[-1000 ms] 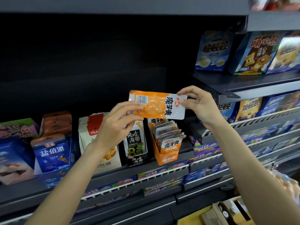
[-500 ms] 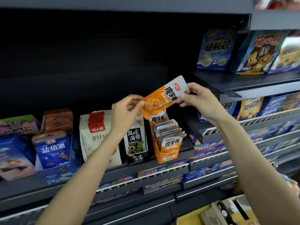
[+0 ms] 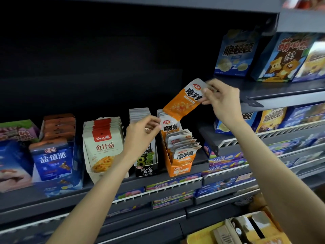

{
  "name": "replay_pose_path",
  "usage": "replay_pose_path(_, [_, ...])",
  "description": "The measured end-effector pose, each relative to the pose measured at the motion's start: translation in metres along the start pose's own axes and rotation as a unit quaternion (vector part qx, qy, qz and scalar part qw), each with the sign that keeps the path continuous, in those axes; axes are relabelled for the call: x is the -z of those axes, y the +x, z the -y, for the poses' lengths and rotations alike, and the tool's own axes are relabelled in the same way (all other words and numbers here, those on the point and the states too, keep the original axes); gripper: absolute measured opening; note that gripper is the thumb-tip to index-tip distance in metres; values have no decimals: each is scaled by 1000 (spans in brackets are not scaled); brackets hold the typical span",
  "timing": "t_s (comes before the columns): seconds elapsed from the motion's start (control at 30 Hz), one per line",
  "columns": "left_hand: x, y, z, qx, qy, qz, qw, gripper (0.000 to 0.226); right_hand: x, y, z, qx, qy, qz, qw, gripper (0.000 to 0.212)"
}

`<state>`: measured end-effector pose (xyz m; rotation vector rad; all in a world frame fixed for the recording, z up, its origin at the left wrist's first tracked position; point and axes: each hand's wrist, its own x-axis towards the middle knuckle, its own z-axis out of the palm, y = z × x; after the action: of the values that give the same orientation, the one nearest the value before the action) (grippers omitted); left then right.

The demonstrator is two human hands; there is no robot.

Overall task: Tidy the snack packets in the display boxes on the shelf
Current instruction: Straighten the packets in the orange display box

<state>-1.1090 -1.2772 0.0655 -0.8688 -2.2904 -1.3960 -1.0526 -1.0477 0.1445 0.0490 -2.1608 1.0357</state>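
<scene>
orange-and-white packet (image 3: 182,101), orange display box (image 3: 179,169), black box (image 3: 146,170)

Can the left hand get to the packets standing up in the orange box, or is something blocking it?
Probably yes. The left hand is already right beside the upright packet at the back of the orange box, and nothing lies between them. The packet in the right hand hangs just above, which might crowd it.
</scene>
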Motion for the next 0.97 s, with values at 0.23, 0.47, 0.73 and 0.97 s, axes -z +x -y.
replay_pose_path(0.23, [-9, -18, -6, -6, -2, 106, 994, 17, -20, 7, -6, 35, -92, 119, 988, 13])
replay_pose_path(0.47, [-6, -19, -4, 32, -19, 79, 996, 9, -20, 18, -2, 46, -84, 88, 991, 15])
replay_pose_path(0.73, [12, 2, -10, 158, -176, -32, 971, 15, -14, 11, 6, -17, 44, 35, 998, 9])
replay_pose_path(0.97, [25, 2, -21, 204, -342, -72, 914, 7, -21, -9, 11, -118, 151, 3, 981, 8])
